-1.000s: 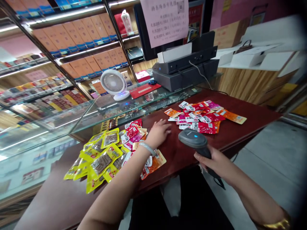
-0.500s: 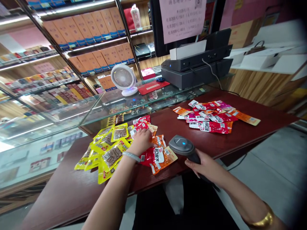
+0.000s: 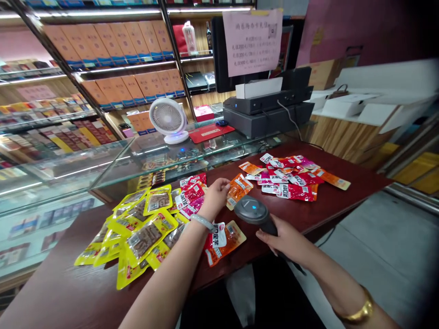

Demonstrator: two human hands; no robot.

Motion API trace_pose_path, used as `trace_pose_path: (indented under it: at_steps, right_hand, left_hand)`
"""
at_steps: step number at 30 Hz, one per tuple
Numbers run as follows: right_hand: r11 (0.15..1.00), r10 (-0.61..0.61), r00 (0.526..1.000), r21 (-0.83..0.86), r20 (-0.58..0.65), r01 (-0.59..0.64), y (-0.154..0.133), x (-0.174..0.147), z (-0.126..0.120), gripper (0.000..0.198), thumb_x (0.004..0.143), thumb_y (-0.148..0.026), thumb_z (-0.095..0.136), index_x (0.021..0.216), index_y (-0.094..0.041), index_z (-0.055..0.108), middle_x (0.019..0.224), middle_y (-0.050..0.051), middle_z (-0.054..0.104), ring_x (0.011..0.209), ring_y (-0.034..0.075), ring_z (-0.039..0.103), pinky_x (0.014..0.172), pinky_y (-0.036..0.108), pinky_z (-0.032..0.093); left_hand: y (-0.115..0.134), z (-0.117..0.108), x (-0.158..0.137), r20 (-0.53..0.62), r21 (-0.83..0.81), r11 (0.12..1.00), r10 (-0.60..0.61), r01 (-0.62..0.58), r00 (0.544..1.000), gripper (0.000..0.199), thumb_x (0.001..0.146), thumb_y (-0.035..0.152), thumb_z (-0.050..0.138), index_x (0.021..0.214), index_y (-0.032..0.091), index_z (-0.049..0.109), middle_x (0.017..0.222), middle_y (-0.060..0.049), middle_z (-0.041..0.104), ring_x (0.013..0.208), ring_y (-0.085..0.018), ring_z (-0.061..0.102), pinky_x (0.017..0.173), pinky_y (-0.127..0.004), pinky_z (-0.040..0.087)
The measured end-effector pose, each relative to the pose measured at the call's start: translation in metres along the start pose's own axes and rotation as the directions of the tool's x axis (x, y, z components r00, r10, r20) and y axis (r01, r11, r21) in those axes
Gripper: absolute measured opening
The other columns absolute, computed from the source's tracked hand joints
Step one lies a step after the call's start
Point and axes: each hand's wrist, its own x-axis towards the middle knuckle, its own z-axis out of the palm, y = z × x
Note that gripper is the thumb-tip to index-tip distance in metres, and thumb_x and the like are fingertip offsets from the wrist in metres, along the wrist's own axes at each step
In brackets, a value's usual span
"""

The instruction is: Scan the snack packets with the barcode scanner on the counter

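Observation:
My left hand pinches an orange snack packet by its left edge, just above the dark red table. The barcode scanner is in my right hand, its head angled toward that packet and a small blue light showing on top. Below my left wrist lies a red and orange snack packet. Red and pink packets rest behind my left hand. To its left spreads a heap of yellow snack packets with brown contents.
Another pile of red and orange packets lies on the table's right part. Behind stands a glass counter with a white fan, a red mat and a cash drawer. A monitor carries a pink paper sign.
My left hand has moved right from the middle packets, now with an orange packet in its fingers. The scanner stays in my right hand, near that packet. The view has shifted slightly.

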Motion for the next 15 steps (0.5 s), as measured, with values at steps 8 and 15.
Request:
trace_pose_path:
  at_steps: [8, 15]
  right_hand:
    - [1.000, 0.021, 0.999, 0.022, -0.032, -0.020, 0.008, -0.001, -0.013, 0.034, 0.086, -0.038, 0.062, 0.111, -0.017, 0.054, 0.062, -0.006, 0.049, 0.044, 0.010, 0.046, 0.044, 0.023, 0.039]
    - [0.997, 0.072, 0.993, 0.019, -0.089, -0.070, 0.012, -0.003, -0.028, 0.042, 0.086, -0.044, 0.060, 0.116, -0.016, 0.050, 0.052, -0.009, 0.047, 0.044, 0.012, 0.046, 0.045, 0.023, 0.038]
  left_hand:
    - [-0.003, 0.018, 0.015, 0.006, 0.052, 0.997, -0.061, 0.060, 0.998, 0.023, 0.086, 0.028, 0.053, 0.104, 0.017, 0.063, 0.082, -0.004, 0.068, 0.063, -0.011, 0.059, 0.056, -0.021, 0.044]
    - [0.016, 0.064, 0.040, 0.182, -0.365, 0.903, -0.168, 0.226, 0.969, 0.038, 0.082, 0.021, 0.058, 0.119, 0.012, 0.057, 0.090, -0.008, 0.070, 0.064, -0.010, 0.062, 0.052, -0.018, 0.045]
